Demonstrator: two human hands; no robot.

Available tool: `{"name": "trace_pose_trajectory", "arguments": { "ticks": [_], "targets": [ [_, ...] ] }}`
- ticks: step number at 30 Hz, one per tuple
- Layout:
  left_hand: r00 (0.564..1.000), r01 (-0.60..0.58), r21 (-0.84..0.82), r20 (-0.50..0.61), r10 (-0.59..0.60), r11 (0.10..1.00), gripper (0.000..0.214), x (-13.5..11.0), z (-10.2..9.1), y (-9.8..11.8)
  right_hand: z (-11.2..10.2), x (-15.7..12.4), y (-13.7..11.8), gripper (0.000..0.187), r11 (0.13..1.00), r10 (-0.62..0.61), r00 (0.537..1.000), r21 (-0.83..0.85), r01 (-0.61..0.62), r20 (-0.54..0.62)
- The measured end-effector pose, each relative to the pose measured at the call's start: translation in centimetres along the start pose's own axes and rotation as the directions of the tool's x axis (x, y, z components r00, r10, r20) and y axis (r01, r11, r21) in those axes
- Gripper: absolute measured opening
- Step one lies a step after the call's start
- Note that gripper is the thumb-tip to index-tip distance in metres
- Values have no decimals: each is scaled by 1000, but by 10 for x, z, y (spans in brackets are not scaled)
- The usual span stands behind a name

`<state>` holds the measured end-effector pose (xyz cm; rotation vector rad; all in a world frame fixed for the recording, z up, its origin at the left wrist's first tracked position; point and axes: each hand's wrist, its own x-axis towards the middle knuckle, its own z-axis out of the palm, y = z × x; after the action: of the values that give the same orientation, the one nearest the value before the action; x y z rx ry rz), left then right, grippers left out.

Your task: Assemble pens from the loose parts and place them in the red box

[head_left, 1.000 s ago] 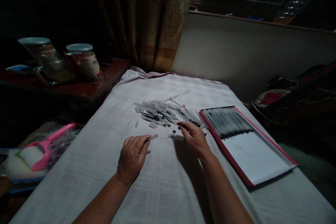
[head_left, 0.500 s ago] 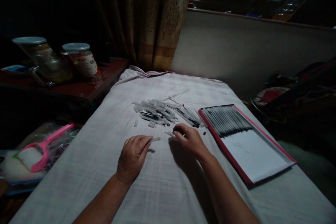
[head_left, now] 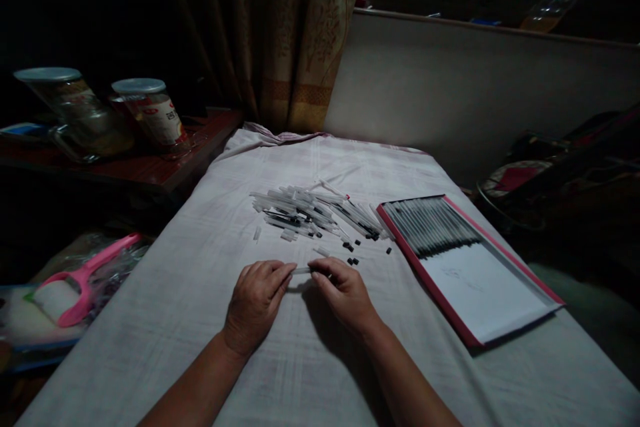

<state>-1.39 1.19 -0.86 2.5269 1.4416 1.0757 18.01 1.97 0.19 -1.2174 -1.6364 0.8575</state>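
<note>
My left hand (head_left: 256, 300) is closed, its thumb and fingertips pinching a translucent plastic pen piece (head_left: 301, 271). Most of that piece is hidden in the fingers, so its full length does not show. At its right end my right hand (head_left: 344, 290) is closed too, fingertips pinching a small black pen plug (head_left: 311, 269) against the tube. Just beyond the hands lie a short clear pen cap (head_left: 321, 251) and several loose black plugs (head_left: 353, 261). Farther back spreads a heap of clear pen parts (head_left: 295, 207), some with dark ends.
To the right, a shallow red-edged box (head_left: 425, 273) holds a row of pens (head_left: 433, 227) with black ends. A pale checked cloth (head_left: 280, 373) covers the surface. At left stand lidded jars (head_left: 163, 120) on a dark red table (head_left: 200, 153), with a pink-handled tool (head_left: 90, 277) below.
My right hand has moved left and toward me, bringing the black plug to the end of the pen piece. My left hand stays almost in place. Loose black plugs behind my right hand now show.
</note>
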Motion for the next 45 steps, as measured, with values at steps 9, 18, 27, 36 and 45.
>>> {"name": "trace_pose_trajectory", "arguments": {
  "ticks": [9,18,27,36,45],
  "targets": [
    [998,-54,-80,22,56,995,21,1,-1,2,-4,-7,10,31,933,-194,978,-293,207,74],
    [991,2,-114,133,13,993,20,-1,2,1,-4,-18,16,21,988,-15,997,-150,27,82],
    [989,1,-116,147,16,993,18,0,1,3,-1,-20,17,30,973,6,997,-232,10,71],
    [983,-7,-128,180,31,992,18,0,-1,4,-3,-28,14,24,986,5,1000,-168,-1,20],
    [987,-7,-122,158,26,993,18,0,-1,5,-2,-29,14,21,983,1,999,-184,5,33]
  ]
}}
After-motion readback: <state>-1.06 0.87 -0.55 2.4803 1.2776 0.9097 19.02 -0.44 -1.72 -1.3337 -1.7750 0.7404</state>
